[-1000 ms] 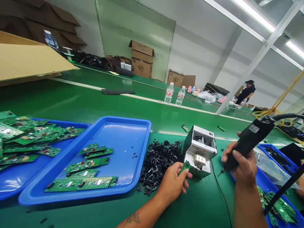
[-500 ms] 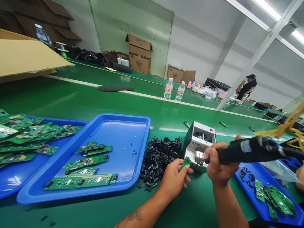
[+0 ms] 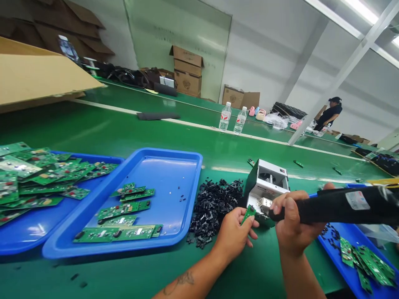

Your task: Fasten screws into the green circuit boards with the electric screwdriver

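Note:
In my left hand (image 3: pixel 234 232) a small green circuit board (image 3: pixel 248 214) is pinched between thumb and fingers, close to the front of a white and black screw feeder (image 3: pixel 268 176). My right hand (image 3: pixel 294 220) is wrapped round a black electric screwdriver (image 3: pixel 336 205), held almost level. The tool's front end points left at the feeder's metal block (image 3: pixel 264 203); its tip is hard to make out. Left of the feeder lies a heap of small black plastic parts (image 3: pixel 213 209).
A blue tray (image 3: pixel 162 166) holds several circuit boards; another tray (image 3: pixel 34 238) beside it is piled with more. At the right, a third blue tray (image 3: pixel 338 270) carries boards and black parts. Two water bottles (image 3: pixel 225 117) stand behind. A person (image 3: pixel 330 114) is far back right.
The view has shifted slightly, so the scene sits a little further right. Both hands keep their grips near the feeder. The other person's hand at the right edge has left view.

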`<state>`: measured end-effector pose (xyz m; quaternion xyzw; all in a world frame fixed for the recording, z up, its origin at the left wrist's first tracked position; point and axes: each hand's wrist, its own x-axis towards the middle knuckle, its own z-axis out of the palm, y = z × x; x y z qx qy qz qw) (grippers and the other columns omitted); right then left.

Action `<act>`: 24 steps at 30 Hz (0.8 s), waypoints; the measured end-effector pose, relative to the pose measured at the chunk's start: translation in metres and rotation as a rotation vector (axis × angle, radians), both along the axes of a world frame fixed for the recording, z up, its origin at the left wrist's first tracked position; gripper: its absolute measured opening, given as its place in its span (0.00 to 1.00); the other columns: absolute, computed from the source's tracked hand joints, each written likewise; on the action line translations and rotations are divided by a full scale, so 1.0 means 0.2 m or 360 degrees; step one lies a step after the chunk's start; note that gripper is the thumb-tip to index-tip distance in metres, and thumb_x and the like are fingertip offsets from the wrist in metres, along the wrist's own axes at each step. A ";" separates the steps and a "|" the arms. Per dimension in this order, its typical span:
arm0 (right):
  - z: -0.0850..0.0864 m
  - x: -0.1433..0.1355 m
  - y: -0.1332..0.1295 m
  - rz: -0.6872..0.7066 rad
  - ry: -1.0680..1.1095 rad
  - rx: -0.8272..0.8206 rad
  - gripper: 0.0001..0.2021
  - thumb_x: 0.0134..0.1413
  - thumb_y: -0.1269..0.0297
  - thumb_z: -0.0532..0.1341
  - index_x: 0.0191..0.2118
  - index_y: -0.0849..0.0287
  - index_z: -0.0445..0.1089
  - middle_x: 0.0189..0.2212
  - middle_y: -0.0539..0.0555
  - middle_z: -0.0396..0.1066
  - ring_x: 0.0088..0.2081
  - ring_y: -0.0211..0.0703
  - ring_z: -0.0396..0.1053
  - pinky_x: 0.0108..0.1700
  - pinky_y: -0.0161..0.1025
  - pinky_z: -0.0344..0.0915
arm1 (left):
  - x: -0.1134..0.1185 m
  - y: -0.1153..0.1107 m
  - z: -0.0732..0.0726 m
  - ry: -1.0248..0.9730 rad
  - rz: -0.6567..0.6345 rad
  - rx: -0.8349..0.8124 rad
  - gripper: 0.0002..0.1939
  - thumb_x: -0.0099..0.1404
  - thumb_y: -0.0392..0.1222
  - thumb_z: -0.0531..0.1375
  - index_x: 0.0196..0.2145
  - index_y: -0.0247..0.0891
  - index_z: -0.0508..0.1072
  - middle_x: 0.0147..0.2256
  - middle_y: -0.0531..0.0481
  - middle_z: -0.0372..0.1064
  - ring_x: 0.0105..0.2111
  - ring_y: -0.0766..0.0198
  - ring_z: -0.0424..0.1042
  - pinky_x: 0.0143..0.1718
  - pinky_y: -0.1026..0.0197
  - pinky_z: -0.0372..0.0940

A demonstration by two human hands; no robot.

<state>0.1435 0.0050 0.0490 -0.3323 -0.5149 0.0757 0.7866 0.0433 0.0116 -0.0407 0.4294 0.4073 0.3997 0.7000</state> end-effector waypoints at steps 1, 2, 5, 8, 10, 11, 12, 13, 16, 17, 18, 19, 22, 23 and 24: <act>0.00 -0.01 0.00 -0.0004 -0.0011 0.0029 0.36 0.60 0.72 0.63 0.69 0.46 0.48 0.26 0.40 0.65 0.19 0.34 0.64 0.26 0.39 0.70 | 0.00 0.00 0.00 -0.0008 0.0004 -0.0007 0.13 0.64 0.47 0.61 0.39 0.34 0.68 0.35 0.43 0.77 0.21 0.67 0.72 0.14 0.68 0.65; 0.00 -0.02 0.01 -0.0002 -0.0028 0.0045 0.36 0.60 0.72 0.63 0.69 0.46 0.48 0.26 0.40 0.65 0.20 0.34 0.64 0.26 0.39 0.70 | 0.00 0.00 0.01 -0.0015 0.0008 -0.0012 0.13 0.64 0.47 0.61 0.38 0.34 0.68 0.35 0.43 0.77 0.21 0.67 0.72 0.14 0.68 0.65; -0.01 -0.03 0.03 0.0002 -0.0067 0.0069 0.34 0.60 0.72 0.63 0.67 0.47 0.51 0.27 0.40 0.65 0.20 0.34 0.65 0.26 0.39 0.70 | 0.01 -0.01 0.02 -0.0025 0.0018 -0.0025 0.14 0.64 0.49 0.62 0.38 0.34 0.68 0.34 0.44 0.77 0.21 0.67 0.73 0.14 0.68 0.64; -0.02 -0.03 0.04 0.0023 -0.0060 0.0087 0.35 0.60 0.72 0.63 0.68 0.47 0.50 0.27 0.41 0.65 0.20 0.34 0.65 0.26 0.39 0.70 | 0.01 -0.01 0.02 -0.0047 0.0017 -0.0043 0.15 0.64 0.50 0.63 0.38 0.35 0.68 0.34 0.44 0.77 0.20 0.68 0.72 0.13 0.69 0.64; -0.03 -0.03 0.04 0.0044 -0.0061 0.0071 0.34 0.61 0.72 0.62 0.68 0.47 0.50 0.27 0.41 0.65 0.20 0.34 0.65 0.26 0.38 0.69 | 0.02 -0.01 0.02 -0.0066 0.0018 -0.0046 0.16 0.64 0.51 0.63 0.37 0.35 0.67 0.34 0.45 0.77 0.20 0.68 0.72 0.13 0.69 0.63; -0.04 -0.03 0.04 0.0047 -0.0070 0.0060 0.33 0.61 0.72 0.62 0.68 0.47 0.51 0.27 0.41 0.65 0.21 0.34 0.65 0.26 0.39 0.69 | 0.02 -0.01 0.02 -0.0071 0.0020 -0.0046 0.16 0.64 0.51 0.63 0.37 0.35 0.67 0.34 0.45 0.77 0.20 0.68 0.72 0.13 0.69 0.64; -0.04 -0.03 0.04 0.0042 -0.0085 0.0050 0.32 0.62 0.71 0.62 0.67 0.48 0.53 0.27 0.42 0.65 0.21 0.34 0.65 0.27 0.39 0.69 | 0.02 -0.01 0.02 -0.0072 0.0022 -0.0046 0.16 0.64 0.52 0.63 0.37 0.35 0.67 0.33 0.45 0.77 0.20 0.67 0.72 0.13 0.69 0.64; -0.04 -0.03 0.04 0.0031 -0.0102 0.0044 0.31 0.62 0.71 0.62 0.67 0.48 0.53 0.27 0.42 0.65 0.21 0.34 0.65 0.27 0.39 0.70 | 0.02 -0.01 0.02 -0.0070 0.0023 -0.0048 0.16 0.64 0.52 0.63 0.37 0.35 0.67 0.33 0.45 0.77 0.20 0.67 0.72 0.13 0.69 0.64; -0.06 -0.04 0.04 0.0005 -0.0161 0.0041 0.33 0.62 0.70 0.62 0.67 0.48 0.51 0.27 0.42 0.65 0.21 0.35 0.66 0.27 0.40 0.70 | 0.02 -0.01 0.01 -0.0076 0.0012 -0.0054 0.17 0.63 0.52 0.64 0.37 0.35 0.67 0.33 0.45 0.76 0.21 0.67 0.73 0.14 0.68 0.64; -0.06 -0.04 0.04 0.0015 -0.0186 0.0047 0.33 0.61 0.71 0.62 0.67 0.47 0.50 0.27 0.41 0.65 0.21 0.35 0.66 0.27 0.40 0.70 | 0.02 -0.01 0.01 -0.0084 0.0008 -0.0056 0.17 0.63 0.53 0.64 0.37 0.35 0.67 0.33 0.45 0.76 0.21 0.66 0.73 0.14 0.68 0.64; -0.07 -0.04 0.04 0.0033 -0.0208 0.0055 0.32 0.61 0.71 0.62 0.67 0.47 0.50 0.27 0.41 0.65 0.20 0.35 0.65 0.27 0.40 0.69 | 0.02 -0.01 0.01 -0.0095 0.0009 -0.0059 0.18 0.63 0.53 0.64 0.37 0.35 0.67 0.33 0.45 0.76 0.21 0.66 0.73 0.14 0.68 0.65; -0.08 -0.04 0.04 0.0052 -0.0228 0.0061 0.31 0.61 0.71 0.62 0.65 0.47 0.50 0.27 0.41 0.65 0.20 0.35 0.65 0.27 0.40 0.69 | 0.02 0.00 0.00 -0.0109 0.0010 -0.0063 0.18 0.63 0.54 0.64 0.36 0.35 0.67 0.33 0.44 0.77 0.21 0.66 0.73 0.14 0.68 0.65; -0.11 -0.04 0.02 0.0080 -0.0287 0.0059 0.29 0.60 0.70 0.62 0.62 0.47 0.51 0.27 0.41 0.64 0.21 0.34 0.65 0.28 0.40 0.70 | 0.02 -0.01 0.01 -0.0129 0.0020 -0.0071 0.21 0.62 0.57 0.65 0.36 0.35 0.67 0.31 0.45 0.76 0.20 0.66 0.73 0.14 0.68 0.65; -0.12 -0.04 0.02 0.0065 -0.0319 0.0023 0.29 0.60 0.70 0.62 0.62 0.47 0.50 0.28 0.40 0.63 0.21 0.34 0.65 0.29 0.41 0.70 | 0.02 -0.01 0.02 -0.0127 0.0022 -0.0065 0.21 0.62 0.57 0.65 0.35 0.35 0.67 0.29 0.46 0.75 0.20 0.66 0.72 0.14 0.67 0.65; -0.13 -0.03 0.01 0.0038 -0.0360 -0.0031 0.29 0.60 0.69 0.62 0.62 0.47 0.49 0.27 0.41 0.63 0.21 0.35 0.65 0.30 0.42 0.70 | 0.02 -0.01 0.02 -0.0122 0.0023 -0.0055 0.22 0.62 0.58 0.65 0.35 0.35 0.67 0.28 0.48 0.75 0.19 0.66 0.71 0.14 0.67 0.65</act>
